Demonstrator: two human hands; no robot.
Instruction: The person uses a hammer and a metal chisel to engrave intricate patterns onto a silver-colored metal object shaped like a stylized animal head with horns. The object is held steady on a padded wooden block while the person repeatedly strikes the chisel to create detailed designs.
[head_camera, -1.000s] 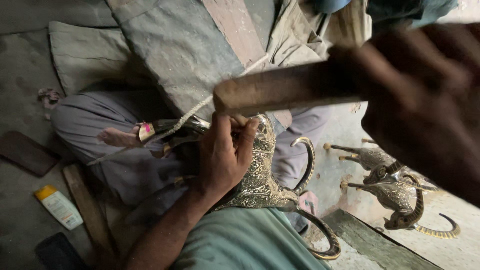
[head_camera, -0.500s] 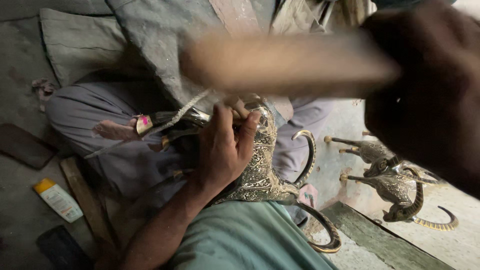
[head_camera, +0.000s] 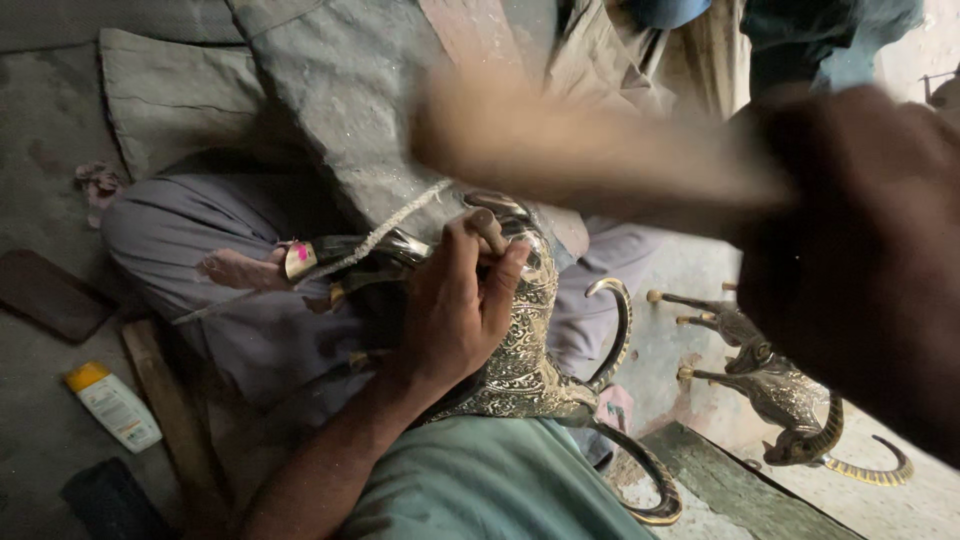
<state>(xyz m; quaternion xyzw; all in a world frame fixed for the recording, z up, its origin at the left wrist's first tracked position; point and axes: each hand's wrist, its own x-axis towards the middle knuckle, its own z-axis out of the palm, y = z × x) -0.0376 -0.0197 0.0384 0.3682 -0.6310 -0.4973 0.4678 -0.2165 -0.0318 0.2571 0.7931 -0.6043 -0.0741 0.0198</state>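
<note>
Our right hand has swung its blurred wooden mallet lower since a second ago, left hand pinching the chisel against the engraved brass figure on our lap.

One package showed: a small flat white plastic bottle with a yellow-orange cap. It lay on its side on the grey floor at the lower left, cap end pointing up and left, just beside a long brown wooden stick on its right. A pale printed label with faint greenish marks covered its front face. A dark flat slab lay well apart above it. No signs or screens were seen anywhere.
</note>
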